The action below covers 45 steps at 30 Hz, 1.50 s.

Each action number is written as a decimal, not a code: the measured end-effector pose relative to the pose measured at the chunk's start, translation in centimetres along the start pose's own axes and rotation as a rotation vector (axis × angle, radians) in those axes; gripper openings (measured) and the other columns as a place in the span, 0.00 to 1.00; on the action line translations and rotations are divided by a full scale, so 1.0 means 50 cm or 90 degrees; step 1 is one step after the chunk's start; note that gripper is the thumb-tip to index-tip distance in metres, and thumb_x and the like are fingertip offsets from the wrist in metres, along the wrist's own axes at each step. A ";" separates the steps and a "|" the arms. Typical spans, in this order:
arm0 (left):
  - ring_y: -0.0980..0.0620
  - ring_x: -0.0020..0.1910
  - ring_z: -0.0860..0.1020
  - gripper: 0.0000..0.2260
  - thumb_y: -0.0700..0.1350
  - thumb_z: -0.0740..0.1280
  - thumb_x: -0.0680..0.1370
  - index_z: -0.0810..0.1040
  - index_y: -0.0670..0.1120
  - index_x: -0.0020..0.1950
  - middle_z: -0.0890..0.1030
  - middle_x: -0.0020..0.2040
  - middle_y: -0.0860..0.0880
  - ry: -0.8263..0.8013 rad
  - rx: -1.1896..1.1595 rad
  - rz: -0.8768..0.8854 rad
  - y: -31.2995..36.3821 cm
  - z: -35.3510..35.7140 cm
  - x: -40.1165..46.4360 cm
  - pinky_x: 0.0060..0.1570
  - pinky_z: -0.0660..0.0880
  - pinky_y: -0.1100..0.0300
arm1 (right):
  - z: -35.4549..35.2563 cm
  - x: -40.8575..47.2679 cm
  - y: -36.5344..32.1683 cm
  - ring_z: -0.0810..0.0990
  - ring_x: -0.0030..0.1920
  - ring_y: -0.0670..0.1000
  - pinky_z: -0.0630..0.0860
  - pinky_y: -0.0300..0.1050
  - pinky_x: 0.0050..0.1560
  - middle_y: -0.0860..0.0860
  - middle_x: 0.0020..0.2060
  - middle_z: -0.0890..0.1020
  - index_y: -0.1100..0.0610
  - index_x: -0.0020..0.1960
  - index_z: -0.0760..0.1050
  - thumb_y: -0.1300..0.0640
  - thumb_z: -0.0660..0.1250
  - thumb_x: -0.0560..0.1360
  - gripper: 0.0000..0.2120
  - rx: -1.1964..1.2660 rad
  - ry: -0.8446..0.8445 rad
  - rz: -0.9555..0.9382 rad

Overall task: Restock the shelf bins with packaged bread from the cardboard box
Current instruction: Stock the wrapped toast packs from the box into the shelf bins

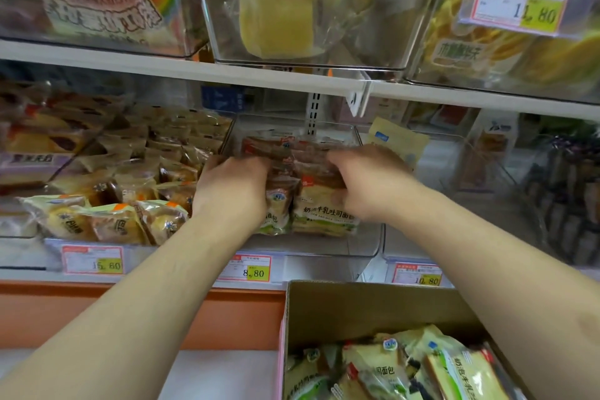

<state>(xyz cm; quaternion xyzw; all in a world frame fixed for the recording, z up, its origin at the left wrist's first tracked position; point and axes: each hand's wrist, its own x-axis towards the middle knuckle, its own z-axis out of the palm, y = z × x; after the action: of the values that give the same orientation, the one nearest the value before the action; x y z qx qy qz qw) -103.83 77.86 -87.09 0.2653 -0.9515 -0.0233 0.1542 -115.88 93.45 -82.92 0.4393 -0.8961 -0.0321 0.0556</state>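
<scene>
1. Inside the middle clear bin (367, 247), left hand (232, 187) and right hand (367, 178), fingers curled, grip the bread packs (319, 208), squaring them upright.
2. Cardboard box (357, 305) below, within reach, holds more packs.

left hand (232, 183) + right hand (368, 180): gripping bread packs (319, 204) | in clear bin (363, 248) | cardboard box (341, 308) below

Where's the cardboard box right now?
In the head view the cardboard box sits bottom right, below the shelf edge's 10.80 price tag and under the right forearm, with bread packs inside.
</scene>
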 end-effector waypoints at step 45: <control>0.45 0.67 0.74 0.33 0.46 0.82 0.68 0.76 0.51 0.71 0.78 0.69 0.50 0.085 -0.142 0.049 -0.011 0.094 0.019 0.65 0.74 0.48 | 0.090 0.021 0.001 0.72 0.69 0.60 0.60 0.56 0.76 0.54 0.68 0.76 0.55 0.75 0.64 0.45 0.83 0.65 0.45 -0.183 0.011 0.005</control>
<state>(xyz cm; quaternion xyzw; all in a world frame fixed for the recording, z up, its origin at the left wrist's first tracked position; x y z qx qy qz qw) -105.77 76.74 -91.38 0.2109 -0.9401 -0.1053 0.2463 -117.14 92.71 -87.30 0.4232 -0.8836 -0.1562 0.1255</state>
